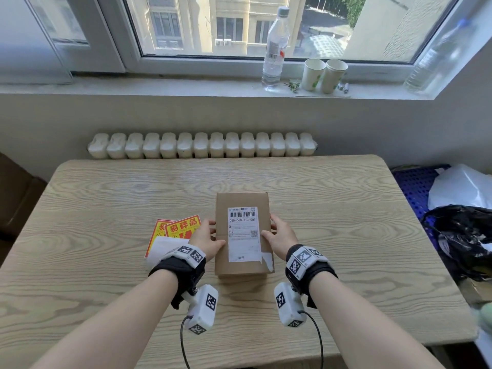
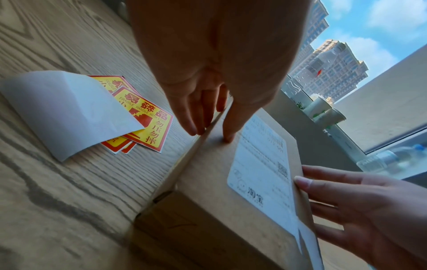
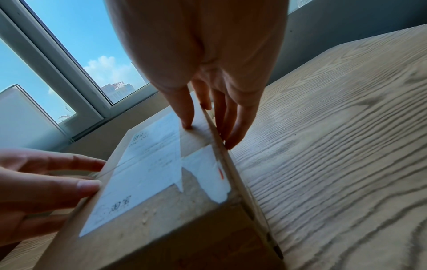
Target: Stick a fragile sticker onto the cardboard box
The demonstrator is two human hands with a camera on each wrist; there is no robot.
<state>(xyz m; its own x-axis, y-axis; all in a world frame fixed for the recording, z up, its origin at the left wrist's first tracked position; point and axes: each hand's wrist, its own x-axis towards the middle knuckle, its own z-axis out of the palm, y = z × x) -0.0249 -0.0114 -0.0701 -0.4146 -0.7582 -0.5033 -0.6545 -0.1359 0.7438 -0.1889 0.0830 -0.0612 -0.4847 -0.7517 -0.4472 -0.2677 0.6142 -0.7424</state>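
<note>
The left hand [image 1: 206,239] grips the left long edge of the cardboard box [image 1: 243,266], thumb laid on the top face and the other fingers [image 2: 196,117] down the side wall; the right hand [image 1: 281,237] mirrors it on the right edge, thumb on top just beside the shipping label [image 1: 243,234] and fingers along the outer wall. Both hands are thus curled round the box from opposite sides, holding it square on the wooden table [image 1: 106,209] near its middle. The box looks stiff and probably light, with flat kraft faces that should take adhesive well; most of the top is already covered by the label and a torn white remnant [image 3: 205,175], so bare cardboard is left mainly in a strip at the far end and along the margins. Just left of the box lie the fragile stickers [image 1: 183,226], red and yellow, overlapping one another, with a curled sheet of white backing paper [image 2: 67,111] resting partly over them. The stickers are thin and limp and will likely want lifting by a corner, then peeling slowly so they do not fold onto themselves. None is on the box yet.
</note>
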